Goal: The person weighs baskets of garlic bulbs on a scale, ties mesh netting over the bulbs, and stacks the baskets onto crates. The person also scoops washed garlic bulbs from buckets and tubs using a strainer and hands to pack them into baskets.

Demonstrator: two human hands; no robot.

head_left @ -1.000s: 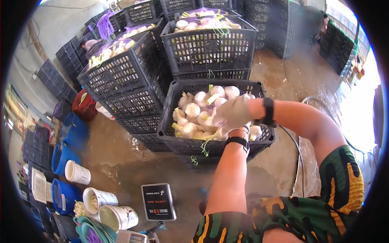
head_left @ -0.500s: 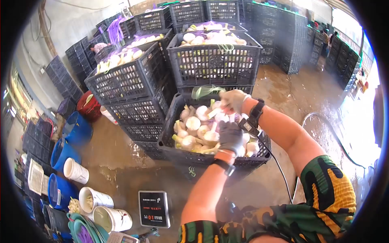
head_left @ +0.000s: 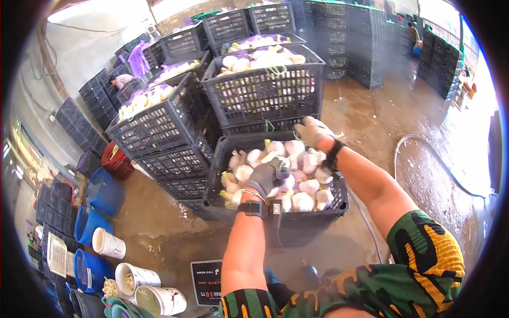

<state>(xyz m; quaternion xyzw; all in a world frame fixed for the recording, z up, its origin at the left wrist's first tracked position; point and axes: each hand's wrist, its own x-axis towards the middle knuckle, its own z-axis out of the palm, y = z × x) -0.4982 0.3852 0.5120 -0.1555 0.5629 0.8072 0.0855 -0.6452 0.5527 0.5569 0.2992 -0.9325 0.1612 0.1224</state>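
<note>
A black plastic crate [head_left: 225, 142] full of garlic bulbs [head_left: 303, 202] stands in front of me. My left hand [head_left: 263, 179], in a dark grey glove, reaches into the crate. Its fingers curl around a garlic bulb, though they partly cover it. Over the crate's far right corner is my right hand [head_left: 314, 132], in a pale glove. Its fingers are drawn together by a thin pale-green strand [head_left: 298, 135]; what they grip is unclear. A small black device [head_left: 275, 206] with a cord lies against the crate's near side, close to my left wrist.
Stacked crates of garlic [head_left: 262, 98] rise directly behind, with another stack [head_left: 151, 130] to the left. Blue tubs [head_left: 105, 191] and white buckets [head_left: 108, 244] line the left. A dark panel [head_left: 204, 283] with printed characters lies near my feet. A hose [head_left: 424, 140] curves across the wet floor.
My left hand has moved left across the garlic. The right hand has shifted to the far right corner, and the green netting beside it has left view. The corded device now sits lower and farther left.
</note>
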